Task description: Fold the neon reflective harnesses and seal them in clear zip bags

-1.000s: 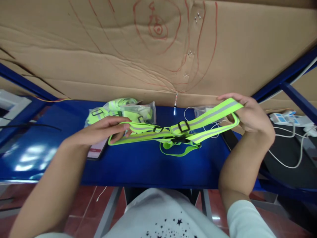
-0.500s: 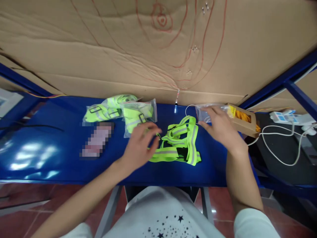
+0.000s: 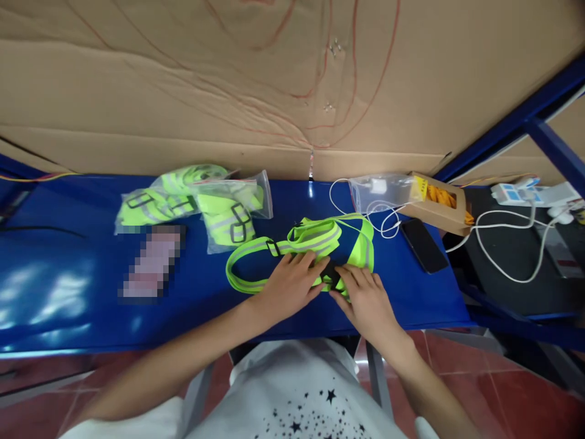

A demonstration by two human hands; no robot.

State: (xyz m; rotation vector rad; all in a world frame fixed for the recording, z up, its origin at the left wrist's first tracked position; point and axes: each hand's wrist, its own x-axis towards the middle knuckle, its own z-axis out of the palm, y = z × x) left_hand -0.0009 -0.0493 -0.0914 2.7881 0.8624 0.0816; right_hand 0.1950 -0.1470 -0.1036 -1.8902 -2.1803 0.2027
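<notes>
A neon-yellow reflective strap harness [image 3: 315, 238] with grey stripes lies loosely bundled on the blue table in front of me. One strap loops out to the left, with a black slider buckle [image 3: 273, 247] on it. My left hand [image 3: 292, 283] is closed on the harness's near edge, fingers bent over the strap. From the right, my right hand [image 3: 369, 300] pinches the same edge. Between the fingertips of both hands shows a black piece [image 3: 329, 274] of the harness; its exact form is partly hidden by the fingers.
Clear bags with folded yellow harnesses [image 3: 228, 213] lie at back left, near a blurred pinkish item [image 3: 154, 262]. To the right are a clear bag [image 3: 381, 190], white cable [image 3: 386, 222], black phone [image 3: 424, 245] and cardboard box [image 3: 439, 207]. Cardboard [image 3: 205, 97] stands behind the table.
My right hand has come down from the clear bag onto the harness. The left hand has moved right and gripped it. A strap loop now spreads left, and the black phone shows at right.
</notes>
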